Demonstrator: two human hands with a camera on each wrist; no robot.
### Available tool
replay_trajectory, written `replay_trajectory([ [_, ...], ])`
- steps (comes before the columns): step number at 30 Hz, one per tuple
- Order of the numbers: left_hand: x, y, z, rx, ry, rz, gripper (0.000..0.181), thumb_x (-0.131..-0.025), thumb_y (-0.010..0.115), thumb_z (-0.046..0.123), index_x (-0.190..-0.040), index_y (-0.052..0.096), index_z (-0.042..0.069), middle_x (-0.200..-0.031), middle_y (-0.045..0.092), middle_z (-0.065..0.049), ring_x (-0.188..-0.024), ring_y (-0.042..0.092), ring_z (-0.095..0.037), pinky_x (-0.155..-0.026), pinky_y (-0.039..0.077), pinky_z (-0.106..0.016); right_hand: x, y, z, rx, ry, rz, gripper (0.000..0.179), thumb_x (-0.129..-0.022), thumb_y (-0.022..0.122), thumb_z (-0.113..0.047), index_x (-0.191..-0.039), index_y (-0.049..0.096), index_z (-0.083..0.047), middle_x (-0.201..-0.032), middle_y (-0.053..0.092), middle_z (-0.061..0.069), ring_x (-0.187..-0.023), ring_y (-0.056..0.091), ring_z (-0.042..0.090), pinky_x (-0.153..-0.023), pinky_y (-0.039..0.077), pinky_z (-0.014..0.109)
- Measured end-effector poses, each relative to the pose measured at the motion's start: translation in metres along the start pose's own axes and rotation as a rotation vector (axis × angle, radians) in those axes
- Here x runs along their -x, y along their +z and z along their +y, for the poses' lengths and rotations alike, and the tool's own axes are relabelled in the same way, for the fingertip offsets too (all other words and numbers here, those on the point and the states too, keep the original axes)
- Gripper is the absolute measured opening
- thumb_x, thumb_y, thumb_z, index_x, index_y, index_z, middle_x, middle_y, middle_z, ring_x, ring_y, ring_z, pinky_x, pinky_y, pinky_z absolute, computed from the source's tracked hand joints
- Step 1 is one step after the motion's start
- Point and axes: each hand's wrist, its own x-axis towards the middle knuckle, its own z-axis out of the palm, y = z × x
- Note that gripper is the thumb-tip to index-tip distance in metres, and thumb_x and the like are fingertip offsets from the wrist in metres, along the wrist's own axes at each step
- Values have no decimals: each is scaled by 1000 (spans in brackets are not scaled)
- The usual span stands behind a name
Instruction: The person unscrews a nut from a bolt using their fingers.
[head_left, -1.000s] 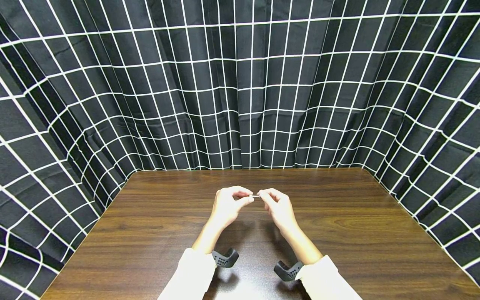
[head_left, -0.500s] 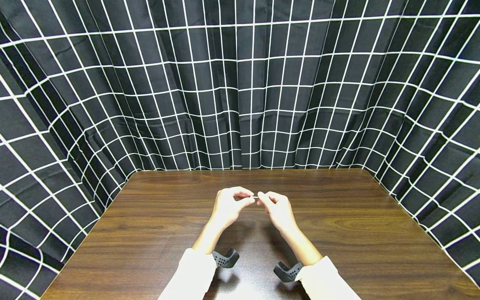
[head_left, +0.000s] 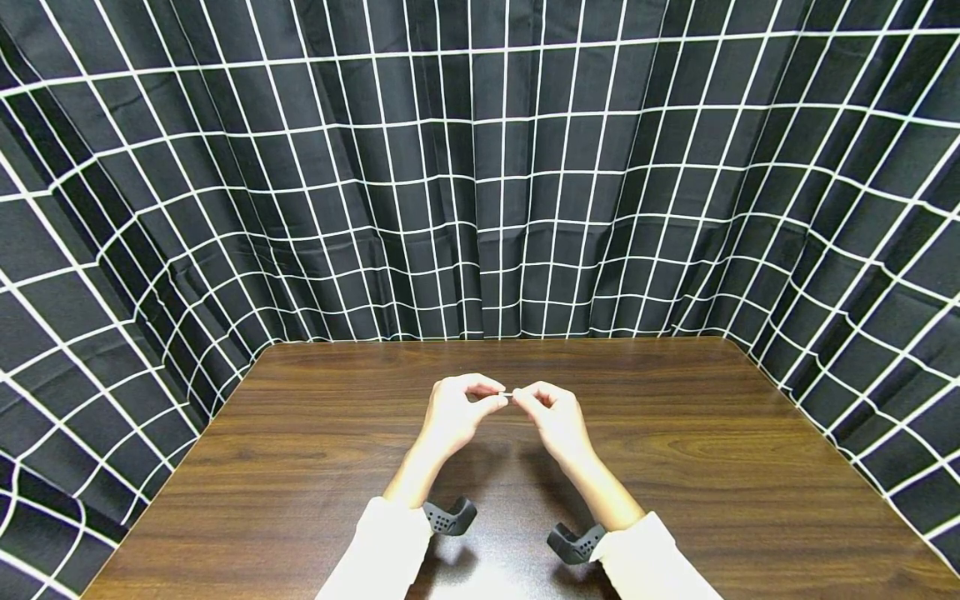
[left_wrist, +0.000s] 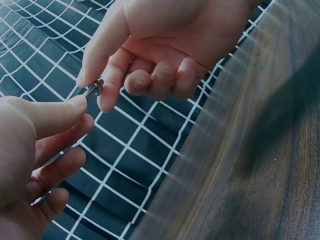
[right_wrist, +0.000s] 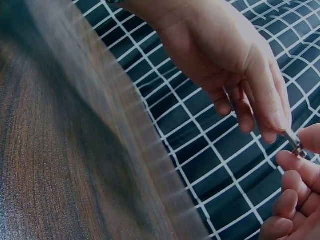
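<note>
One metal bolt [left_wrist: 91, 92] is held in the air above the one bench [head_left: 300, 467], and two hands share it. Taking the bolt as the centre of a clock in the head view, the left hand [head_left: 452, 410] lies between 8 and 9 o'clock and the right hand [head_left: 557, 418] between 3 and 4. The left hand pinches one end of the bolt between thumb and index finger. The right hand pinches the other end the same way, beside one wider metal collar [right_wrist: 298, 149]; whether that is a nut or the bolt's head is hard to tell. Three further fingers of the right hand curl in, apart from the metal. A short stretch of the shank shows between the two grips.

Two dark grey wrist mounts sit at the cuffs, the left mount [head_left: 452, 517] at 7 o'clock and the right mount [head_left: 575, 543] at 5. Two pale sleeves [head_left: 378, 550] reach up from the lower edge. One black curtain [head_left: 480, 192] with a white grid stands at 12 o'clock and wraps toward 10 and 2.
</note>
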Motion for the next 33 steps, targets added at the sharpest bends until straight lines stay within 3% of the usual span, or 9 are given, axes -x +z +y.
replay_trajectory([
  [6, 0, -1, 1, 13, 1, 2, 14, -79, 80, 18, -91, 76, 13, -84, 73, 8, -79, 66, -6, -65, 49, -26, -1, 0, 0, -20, 16, -3, 11, -87, 66, 0, -87, 67, 11, -61, 50, 2, -56, 43, 5, -54, 35, 21],
  [11, 0, -1, 0, 24, 12, 1, 14, -80, 79, 17, -92, 76, 11, -84, 74, 6, -81, 66, -7, -66, 48, -27, 0, 1, 1, -30, 18, -7, 9, -87, 65, 2, -88, 68, 10, -60, 48, -1, -55, 41, 4, -53, 34, 20],
  [33, 1, -2, 0, 5, -3, -10, 11, -80, 79, 17, -90, 76, 13, -82, 73, 7, -77, 66, -8, -66, 48, -27, 0, 1, 6, -45, -74, -30, 17, -81, 65, 9, -97, 65, 12, -64, 49, 2, -55, 39, 4, -51, 29, 19],
])
